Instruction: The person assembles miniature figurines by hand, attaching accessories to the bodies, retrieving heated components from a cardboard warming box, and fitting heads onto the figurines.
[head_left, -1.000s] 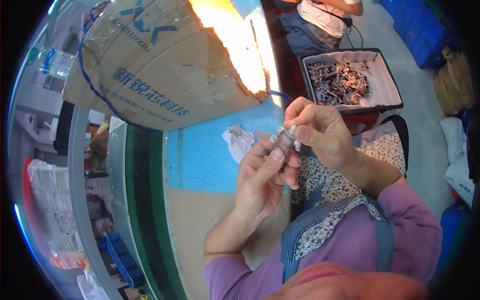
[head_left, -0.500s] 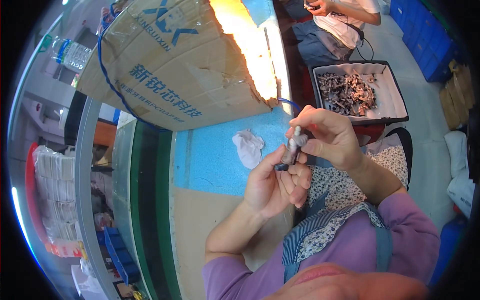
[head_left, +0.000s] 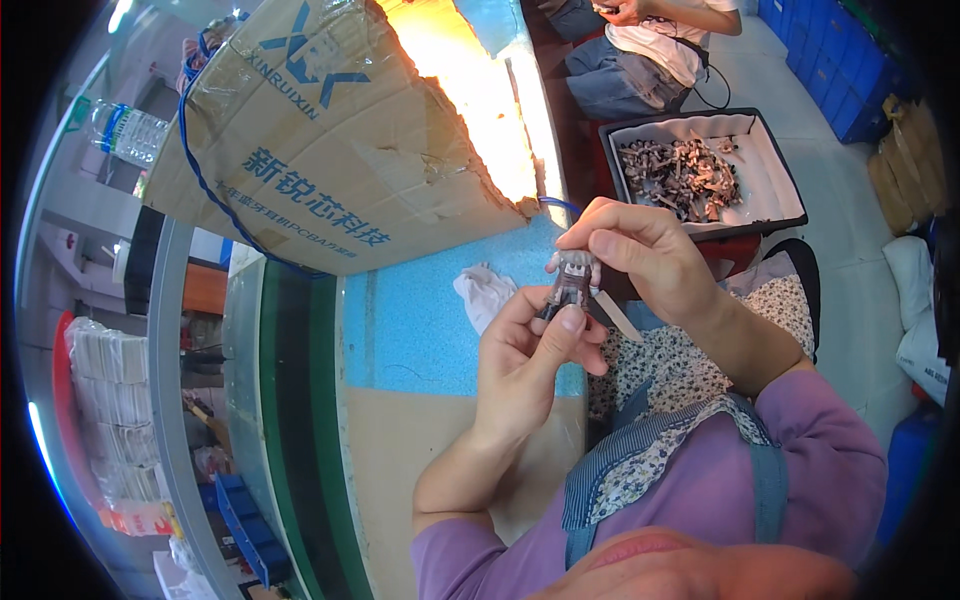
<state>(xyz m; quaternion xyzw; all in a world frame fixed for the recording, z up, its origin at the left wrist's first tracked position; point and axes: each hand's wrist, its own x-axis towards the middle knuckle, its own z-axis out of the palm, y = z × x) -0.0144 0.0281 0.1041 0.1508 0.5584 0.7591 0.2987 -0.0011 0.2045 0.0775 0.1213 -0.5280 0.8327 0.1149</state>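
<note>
A small toy figurine [head_left: 573, 283] with pale hair and a brown-grey body stands upright between my hands, its front showing. My left hand [head_left: 525, 350] is closed around its lower part, thumb across the legs. From above, the thumb and fingers of my right hand [head_left: 660, 265] pinch the figurine at its head. A pale, flat, sword-like blade [head_left: 618, 316] sticks out at the figurine's side and slants down to the right. Just left of my hands, a crumpled white cloth [head_left: 482, 297] lies on the blue mat [head_left: 405, 340].
A large cardboard box [head_left: 330, 150], brightly lit inside, stands at the far side of the bench. A black-rimmed tray [head_left: 775, 180] of many small figurines sits at the far right, beside another person [head_left: 650, 60]. Blue bins [head_left: 835, 70] line the right edge.
The figurine has turned so its front shows, and the blade at its side has come into sight. Both hands have shifted slightly left, and the left thumb now lies across the figurine.
</note>
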